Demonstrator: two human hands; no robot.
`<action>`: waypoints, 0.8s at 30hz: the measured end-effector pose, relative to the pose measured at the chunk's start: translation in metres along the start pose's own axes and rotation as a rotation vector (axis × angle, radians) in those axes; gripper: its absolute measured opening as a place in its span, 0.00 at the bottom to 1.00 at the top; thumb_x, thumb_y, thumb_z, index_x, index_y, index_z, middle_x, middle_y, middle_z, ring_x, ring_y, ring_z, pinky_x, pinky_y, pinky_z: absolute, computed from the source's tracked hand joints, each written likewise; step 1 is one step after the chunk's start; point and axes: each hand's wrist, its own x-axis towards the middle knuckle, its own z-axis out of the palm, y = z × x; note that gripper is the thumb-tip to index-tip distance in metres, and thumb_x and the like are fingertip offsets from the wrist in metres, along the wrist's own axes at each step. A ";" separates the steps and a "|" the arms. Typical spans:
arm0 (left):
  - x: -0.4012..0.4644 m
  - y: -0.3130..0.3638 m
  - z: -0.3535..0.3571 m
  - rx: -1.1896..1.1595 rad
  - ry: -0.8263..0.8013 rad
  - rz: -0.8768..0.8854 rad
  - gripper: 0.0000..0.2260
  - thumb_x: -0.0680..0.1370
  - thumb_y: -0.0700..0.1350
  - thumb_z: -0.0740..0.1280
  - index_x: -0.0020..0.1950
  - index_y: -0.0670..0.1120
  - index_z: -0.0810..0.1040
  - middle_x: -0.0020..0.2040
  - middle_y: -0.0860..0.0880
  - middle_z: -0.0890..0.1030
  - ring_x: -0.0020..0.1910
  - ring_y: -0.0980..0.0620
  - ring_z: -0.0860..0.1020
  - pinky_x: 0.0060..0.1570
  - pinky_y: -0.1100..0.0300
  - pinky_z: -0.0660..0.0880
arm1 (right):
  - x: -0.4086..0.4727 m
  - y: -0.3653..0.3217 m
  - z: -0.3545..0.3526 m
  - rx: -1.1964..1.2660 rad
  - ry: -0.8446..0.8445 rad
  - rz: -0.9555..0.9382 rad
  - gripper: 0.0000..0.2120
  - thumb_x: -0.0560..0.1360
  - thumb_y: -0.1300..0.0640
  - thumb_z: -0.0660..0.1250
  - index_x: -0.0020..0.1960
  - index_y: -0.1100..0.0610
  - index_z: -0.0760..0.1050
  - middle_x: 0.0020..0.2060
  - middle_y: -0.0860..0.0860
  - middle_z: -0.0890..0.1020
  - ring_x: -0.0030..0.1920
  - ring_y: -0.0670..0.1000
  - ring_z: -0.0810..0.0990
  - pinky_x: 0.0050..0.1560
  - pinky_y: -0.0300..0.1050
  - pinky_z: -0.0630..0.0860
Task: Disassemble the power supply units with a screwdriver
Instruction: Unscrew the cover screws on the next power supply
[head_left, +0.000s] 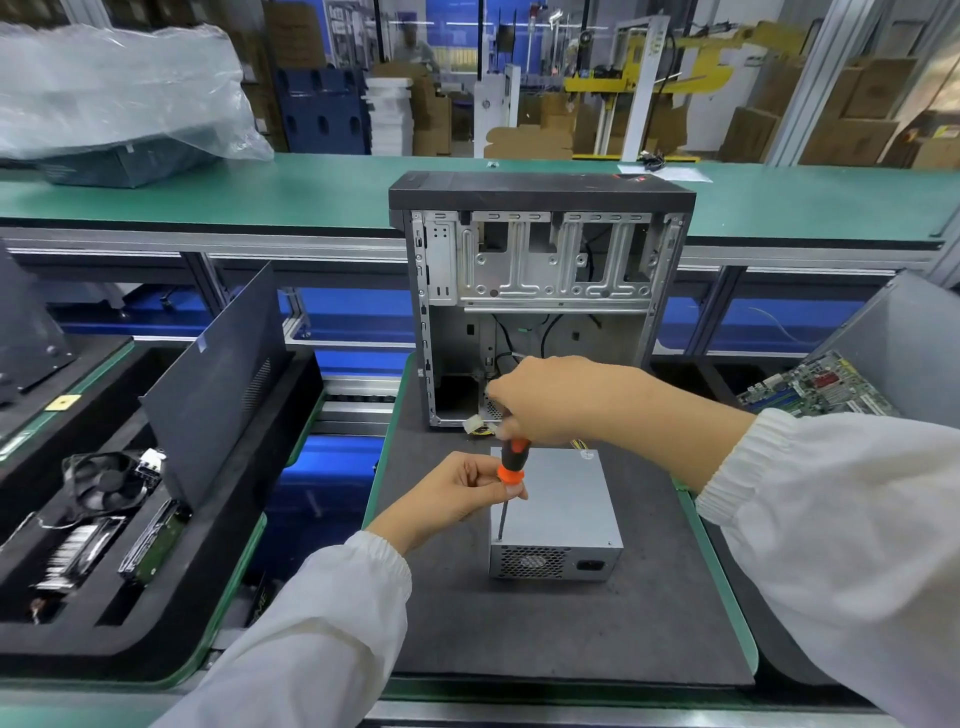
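**Screwdriver tip on top of PSU, both hands on tool**

White ribbed-cuff sleeves enter from the bottom edge, one on each side. Far left: black foam tray (78, 644) holding a black cooling fan (106, 480), a finned metal heatsink (72, 556) and a bare hard drive (153, 540). A dark grey perforated side panel (218, 374) stands tilted against that tray.

Left hand (457, 493): fingers curled, thumb and fingertips pinching the orange collar at the lower end of the handle. Orange-and-black-handled screwdriver (511, 470) is nearly upright, leaning slightly; its thin steel shaft runs down to the near-left corner of the top face of the silver box-shaped power supply unit (563, 499). Tip touches the top there; the screw itself is too small to make out.

Power supply unit sits on the dark grey foam work mat (597, 634), mesh fan grille and mains socket facing the camera. Yellow and black wires show at its far edge.

Right hand (550, 400): closed over the top of the screwdriver handle, knuckles up.

Behind the unit, on the same mat, stands an opened grey metal computer case with black top (540, 249), its interior facing the camera. Far right: green circuit board (815, 387) lying beside a grey panel.
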 end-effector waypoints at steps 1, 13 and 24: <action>0.000 -0.001 0.000 0.000 0.002 0.000 0.09 0.77 0.53 0.70 0.47 0.48 0.84 0.28 0.50 0.59 0.29 0.51 0.55 0.28 0.64 0.55 | -0.002 0.001 -0.003 0.023 -0.032 -0.048 0.10 0.78 0.57 0.63 0.59 0.56 0.70 0.49 0.53 0.73 0.35 0.49 0.70 0.30 0.41 0.62; -0.001 0.001 -0.003 0.000 -0.018 -0.006 0.08 0.77 0.53 0.70 0.47 0.49 0.84 0.28 0.50 0.60 0.29 0.51 0.55 0.29 0.64 0.56 | 0.006 -0.011 0.001 0.004 0.083 0.078 0.26 0.76 0.35 0.59 0.39 0.59 0.68 0.34 0.51 0.72 0.30 0.49 0.70 0.28 0.41 0.65; 0.000 0.002 -0.001 -0.010 -0.046 0.035 0.05 0.78 0.50 0.70 0.53 0.55 0.81 0.27 0.57 0.71 0.27 0.55 0.59 0.29 0.66 0.59 | 0.001 -0.008 -0.008 0.085 0.001 0.066 0.29 0.70 0.32 0.65 0.52 0.58 0.71 0.38 0.51 0.74 0.32 0.49 0.74 0.30 0.43 0.71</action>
